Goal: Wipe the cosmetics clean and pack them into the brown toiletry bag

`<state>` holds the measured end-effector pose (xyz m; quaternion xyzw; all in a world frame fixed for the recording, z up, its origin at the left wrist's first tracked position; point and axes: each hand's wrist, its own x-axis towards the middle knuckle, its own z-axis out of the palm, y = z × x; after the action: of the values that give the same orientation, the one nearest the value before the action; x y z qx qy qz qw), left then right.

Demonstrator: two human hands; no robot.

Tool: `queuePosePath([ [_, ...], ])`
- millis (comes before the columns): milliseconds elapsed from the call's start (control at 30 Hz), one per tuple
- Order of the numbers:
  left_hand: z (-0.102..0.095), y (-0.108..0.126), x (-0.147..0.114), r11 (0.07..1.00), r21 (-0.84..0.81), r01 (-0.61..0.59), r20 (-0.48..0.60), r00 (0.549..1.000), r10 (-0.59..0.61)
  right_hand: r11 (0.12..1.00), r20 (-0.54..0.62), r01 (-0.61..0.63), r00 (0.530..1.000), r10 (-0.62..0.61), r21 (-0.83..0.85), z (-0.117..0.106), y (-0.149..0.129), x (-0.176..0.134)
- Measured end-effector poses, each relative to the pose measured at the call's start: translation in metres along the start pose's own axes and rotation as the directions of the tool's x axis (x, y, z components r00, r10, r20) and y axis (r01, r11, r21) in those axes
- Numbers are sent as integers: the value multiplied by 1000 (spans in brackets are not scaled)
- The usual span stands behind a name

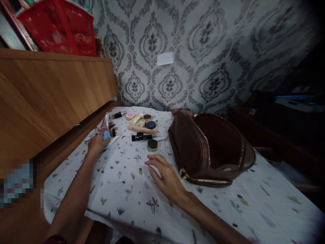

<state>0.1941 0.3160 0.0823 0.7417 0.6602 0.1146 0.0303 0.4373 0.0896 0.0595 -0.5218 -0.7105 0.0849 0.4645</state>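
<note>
Head view has the left hand (98,144) closed around a soft blue sponge (106,137) at the surface's (228,206) far left edge, squishy and light, while the right hand (166,178) rests open beside the brown bag (200,149).

A small blue sponge (106,137) lies gripped near the table's left edge.

red basket (61,28) atop wooden cabinet (50,91); white paper (165,58) on patterned wallpaper (215,51).
</note>
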Motion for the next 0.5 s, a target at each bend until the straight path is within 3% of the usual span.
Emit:
queuePosePath([
  [100, 0, -3, -1, 994, -103, 29, -130, 991, -42, 980, 72, -131, 990, 122, 148, 22, 8, 7],
  [200, 0, 1, -2, 917, -396, -50, -256, 965, -58, 927, 83, -253, 968, 239, 276, 36, 17, 12],
  [267, 2, 13, -6, 704, -704, -90, -207, 975, -82, 891, 67, -315, 948, 311, 327, 41, 22, 12],
  [367, 11, 46, -22, 189, -982, 28, 21, 999, -42, 833, 73, -394, 914, 399, 387, 44, 27, 9],
  [433, 20, 73, -39, 90, -991, 96, 103, 992, 76, 783, 101, -430, 896, 433, 450, 45, 29, 7],
  [500, 28, 98, -59, 74, -987, 143, 156, 965, 210, 727, 126, -434, 890, 439, 532, 44, 29, 7],
])
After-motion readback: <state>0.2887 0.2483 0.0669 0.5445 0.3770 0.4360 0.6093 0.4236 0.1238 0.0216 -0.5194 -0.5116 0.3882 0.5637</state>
